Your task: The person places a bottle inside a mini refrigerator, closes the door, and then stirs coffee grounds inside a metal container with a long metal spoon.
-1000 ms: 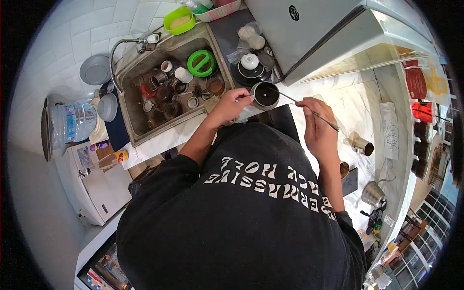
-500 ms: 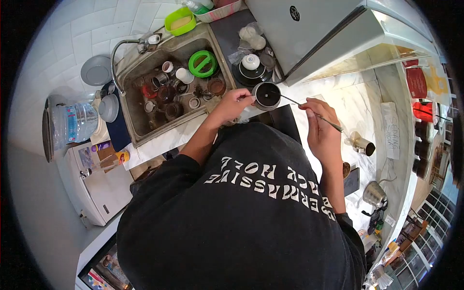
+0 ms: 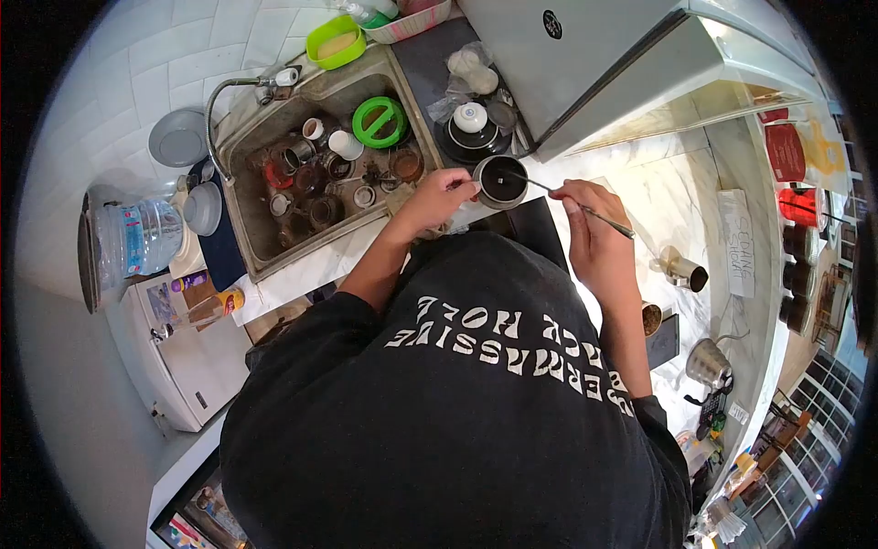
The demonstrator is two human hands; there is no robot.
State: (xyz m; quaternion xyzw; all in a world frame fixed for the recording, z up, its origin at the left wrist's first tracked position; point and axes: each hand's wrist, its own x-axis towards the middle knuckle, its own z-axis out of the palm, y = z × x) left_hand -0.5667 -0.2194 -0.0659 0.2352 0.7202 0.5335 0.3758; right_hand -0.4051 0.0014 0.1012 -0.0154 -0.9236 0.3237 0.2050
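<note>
Dark liquid fills much of a metal cup (image 3: 488,198) beside the sink. At the cup's left side, my left hand (image 3: 432,199) has its thumb and fingers pinched together, gripping the cup at its edge or handle; the exact contact is small. My right hand (image 3: 594,229) is closed around a long-handled metal spoon (image 3: 615,223). The spoon slants down to the left, with its far end inside the cup, where the bowl is hidden by the dark contents.
A sink (image 3: 251,256) full of used cups and jars, with a green lid (image 3: 380,123), lies to the left under a curved faucet (image 3: 216,119). A white-knobbed lidded pot (image 3: 470,119) stands behind the cup. On the right counter are a metal pitcher (image 3: 681,272) and a kettle (image 3: 707,364).
My right hand has shifted slightly left and up with the spoon, whose end stays in the cup. My left hand keeps its grip on the cup.
</note>
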